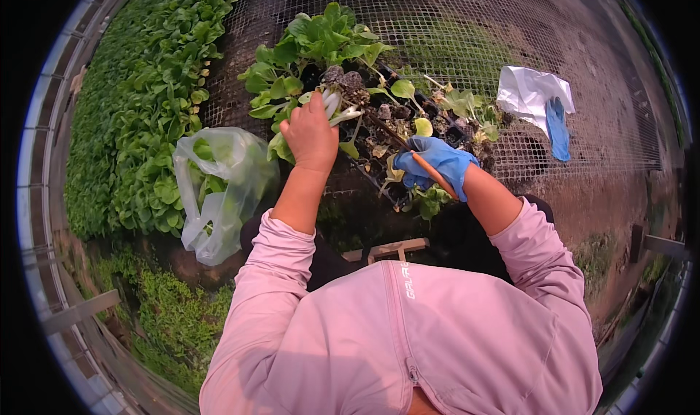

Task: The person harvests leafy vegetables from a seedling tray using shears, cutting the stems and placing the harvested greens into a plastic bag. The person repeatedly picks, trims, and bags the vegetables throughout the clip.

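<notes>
My bare left hand [311, 133] grips several leafy green seedlings by their white stems [331, 102], above the left part of a black cell tray [383, 188]. Dark root plugs [350, 84] hang together at the far end of the stems. My right hand [435, 163], in a blue disposable glove, is closed around a tool with an orange handle [433, 174]. Its thin dark shaft [387, 129] points up and left towards the root plugs; whether the tip touches them cannot be told. Loose soil, yellowed leaves [423, 126] and wilted seedlings lie over the tray.
On the left, a translucent plastic bag [205, 218] holds green leaves beside a dense bed of seedlings [147, 103]. White mesh [437, 10] spans the bench. A crumpled white sheet [525, 90] and a blue glove [558, 131] lie at right. A wooden frame [399, 246] shows near my lap.
</notes>
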Available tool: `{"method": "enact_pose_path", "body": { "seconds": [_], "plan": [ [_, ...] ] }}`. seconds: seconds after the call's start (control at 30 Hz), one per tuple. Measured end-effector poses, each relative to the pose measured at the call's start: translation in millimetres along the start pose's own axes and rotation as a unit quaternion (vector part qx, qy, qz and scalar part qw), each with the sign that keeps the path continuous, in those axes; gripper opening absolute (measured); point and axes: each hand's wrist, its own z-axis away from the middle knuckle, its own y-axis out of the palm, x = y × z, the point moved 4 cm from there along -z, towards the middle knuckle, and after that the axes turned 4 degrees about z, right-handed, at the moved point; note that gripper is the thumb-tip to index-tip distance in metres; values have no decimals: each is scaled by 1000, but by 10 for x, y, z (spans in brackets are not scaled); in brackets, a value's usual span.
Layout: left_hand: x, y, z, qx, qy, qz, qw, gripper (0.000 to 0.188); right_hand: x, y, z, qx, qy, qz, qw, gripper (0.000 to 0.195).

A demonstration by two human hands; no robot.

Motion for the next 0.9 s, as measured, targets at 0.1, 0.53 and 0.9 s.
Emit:
{"method": "enact_pose_path", "body": {
  "seconds": [0.1, 0.53, 0.9],
  "plan": [
    [-58, -7, 25, 28, 3, -2, 1000, 53, -17, -1, -25, -23, 17, 8, 1000, 23],
    [-62, -55, 14, 58, 13, 10, 998, 58, -48, -1, -82, 6, 12, -26, 1000, 24],
    [-80, 41, 28, 91, 5, 92, 992, 56, -11, -18, -10, 2, 26, -36, 999, 17]
  ]
}}
